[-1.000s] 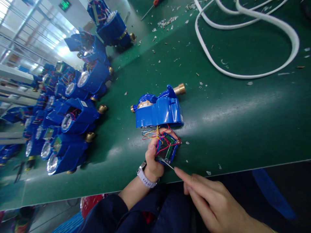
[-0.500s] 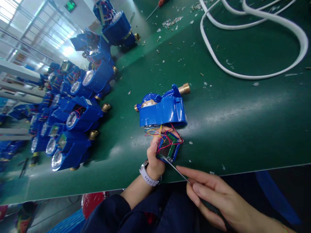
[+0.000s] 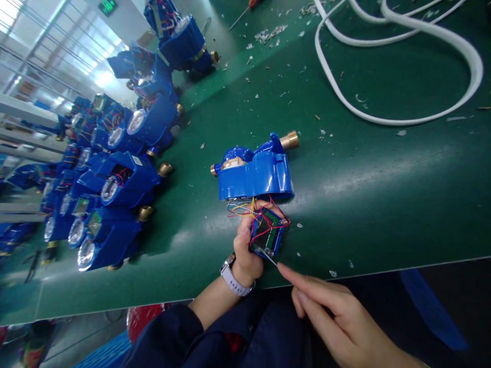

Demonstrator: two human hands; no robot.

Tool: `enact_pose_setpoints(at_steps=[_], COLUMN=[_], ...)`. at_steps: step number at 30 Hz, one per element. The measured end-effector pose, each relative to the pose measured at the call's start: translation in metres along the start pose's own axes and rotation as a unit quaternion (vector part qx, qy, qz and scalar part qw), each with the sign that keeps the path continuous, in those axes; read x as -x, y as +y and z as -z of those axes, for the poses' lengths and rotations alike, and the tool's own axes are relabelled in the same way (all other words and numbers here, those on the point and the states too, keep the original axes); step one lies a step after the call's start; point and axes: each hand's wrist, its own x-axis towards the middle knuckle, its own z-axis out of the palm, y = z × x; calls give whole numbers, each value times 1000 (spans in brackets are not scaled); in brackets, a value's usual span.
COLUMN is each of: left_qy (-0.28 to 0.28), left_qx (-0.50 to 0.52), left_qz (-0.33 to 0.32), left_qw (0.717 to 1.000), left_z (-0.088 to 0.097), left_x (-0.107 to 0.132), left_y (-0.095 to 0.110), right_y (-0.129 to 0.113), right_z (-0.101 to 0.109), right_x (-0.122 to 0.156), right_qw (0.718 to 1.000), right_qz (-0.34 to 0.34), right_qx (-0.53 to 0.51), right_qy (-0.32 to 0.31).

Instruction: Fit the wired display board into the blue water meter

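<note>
My left hand [image 3: 245, 255] is closed around a small blue housing with a green circuit board [image 3: 271, 231] in it, and red and yellow wires [image 3: 253, 208] loop over its face. Those wires run up to a blue water meter [image 3: 255, 176] with brass threaded ends, which lies on its side just beyond the hand. My right hand [image 3: 337, 309] grips a screwdriver [image 3: 271, 259], its forefinger stretched along the thin metal shaft. The tip reaches the near edge of the circuit board housing. The fingers and palm hide the handle.
Many blue water meters [image 3: 111, 230] crowd the left of the green bench [image 3: 364, 204]. A white cable [image 3: 402, 121] loops at the upper right. Small screws and white scraps [image 3: 270, 35] lie scattered, and another screwdriver [image 3: 240, 18] lies at the back.
My right hand has rolled over and its forefinger has come further along the screwdriver shaft, toward the board. The handle, partly visible before, is now hidden. My left hand has hardly moved.
</note>
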Motion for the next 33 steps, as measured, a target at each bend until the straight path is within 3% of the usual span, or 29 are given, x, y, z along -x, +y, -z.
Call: enact_pose_setpoints(at_steps=[3,5,11,17,24,26,29,33], left_qy=[3,-4,8,3,13,3,15,69], left_qx=[-3,4,4,15,-15,-8,-25,-82], left_qz=[3,2,-28,-18,-26,-24,-18,9], left_qw=[1000,1000,1000,1000,999,1000,999,994], left_z=[0,-1,-3,0,1,1,1,2], left_x=[0,0,0,1,0,1,2,2], left_y=[0,1,5,2,2,2,4,6], right_y=[5,7,8,13,-1,-1,1,3], right_z=[3,3,-1,2,4,4,4,6], right_x=[0,-1,-4,-6,-11,-11,-11,-11], right_qw=[991,985,999,962,993,982,943,927], right_qz=[81,98,32,141,74,99,151,161], right_qx=[104,141,28,232,89,160,296,337], right_qy=[13,18,-1,11,-4,-2,0,-12])
